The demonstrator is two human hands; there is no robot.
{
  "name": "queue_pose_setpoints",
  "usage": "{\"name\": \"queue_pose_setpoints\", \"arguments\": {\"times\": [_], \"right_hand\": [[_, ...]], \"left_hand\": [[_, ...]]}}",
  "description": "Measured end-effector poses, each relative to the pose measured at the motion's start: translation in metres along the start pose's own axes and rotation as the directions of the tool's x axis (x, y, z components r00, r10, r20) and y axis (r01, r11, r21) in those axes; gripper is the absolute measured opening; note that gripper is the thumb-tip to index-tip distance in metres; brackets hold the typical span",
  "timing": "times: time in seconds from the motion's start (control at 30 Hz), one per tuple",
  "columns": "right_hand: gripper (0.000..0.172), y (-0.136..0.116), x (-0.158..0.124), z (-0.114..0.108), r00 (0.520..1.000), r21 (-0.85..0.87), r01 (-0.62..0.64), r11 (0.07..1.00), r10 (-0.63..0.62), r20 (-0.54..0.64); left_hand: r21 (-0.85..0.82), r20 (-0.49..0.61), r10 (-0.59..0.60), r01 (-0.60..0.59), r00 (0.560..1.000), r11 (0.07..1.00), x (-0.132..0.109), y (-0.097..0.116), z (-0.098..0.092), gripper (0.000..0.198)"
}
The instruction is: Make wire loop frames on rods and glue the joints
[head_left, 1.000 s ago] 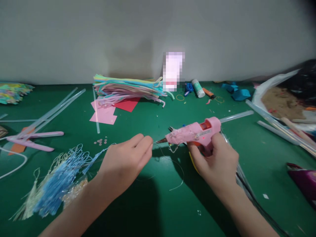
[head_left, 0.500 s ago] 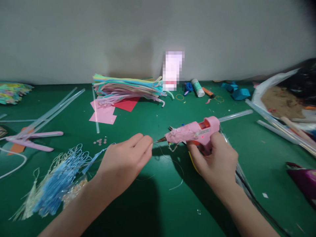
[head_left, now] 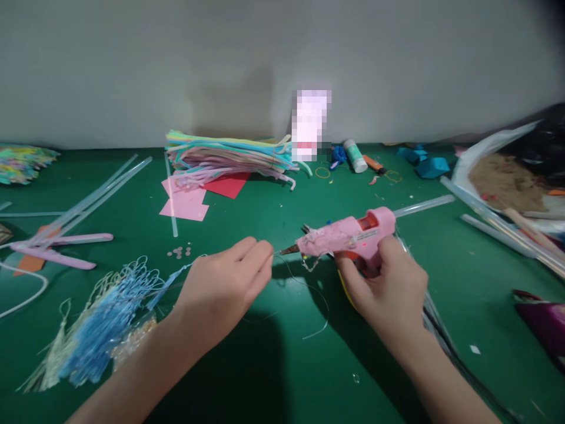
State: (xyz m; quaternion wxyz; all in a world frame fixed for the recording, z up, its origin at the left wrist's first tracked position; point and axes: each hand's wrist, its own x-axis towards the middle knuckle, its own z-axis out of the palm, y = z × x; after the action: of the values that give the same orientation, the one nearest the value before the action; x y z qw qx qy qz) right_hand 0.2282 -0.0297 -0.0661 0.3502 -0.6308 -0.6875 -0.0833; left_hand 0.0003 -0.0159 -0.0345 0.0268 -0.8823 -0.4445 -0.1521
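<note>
- The right hand [head_left: 391, 288] is gripping a pink glue gun [head_left: 348, 235], fingers wrapped around its handle, with the nozzle pointing toward the left fingertips.
- The left hand [head_left: 220, 288] is pinching a thin thread [head_left: 327, 312], thumb and forefinger closed on it, just beside the nozzle tip.
- The thread is trailing onto the green table [head_left: 282, 377] between both hands.
- Blue tassels [head_left: 106, 312] are lying near the left wrist.
- A clear glue stick [head_left: 424, 206] is sticking out behind the gun, beyond the right fingers.
</note>
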Motion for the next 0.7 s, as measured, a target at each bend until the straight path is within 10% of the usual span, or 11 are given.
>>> {"name": "queue_pose_setpoints", "arguments": {"times": [0.7], "right_hand": [[0.035, 0.0016, -0.0009, 0.0013, 0.999, 0.015, -0.050, 0.999, 0.050, 0.022]], "left_hand": [[-0.091, 0.061, -0.066, 0.071, 0.996, 0.993, 0.0031, 0.0006, -0.0016, 0.026]]}}
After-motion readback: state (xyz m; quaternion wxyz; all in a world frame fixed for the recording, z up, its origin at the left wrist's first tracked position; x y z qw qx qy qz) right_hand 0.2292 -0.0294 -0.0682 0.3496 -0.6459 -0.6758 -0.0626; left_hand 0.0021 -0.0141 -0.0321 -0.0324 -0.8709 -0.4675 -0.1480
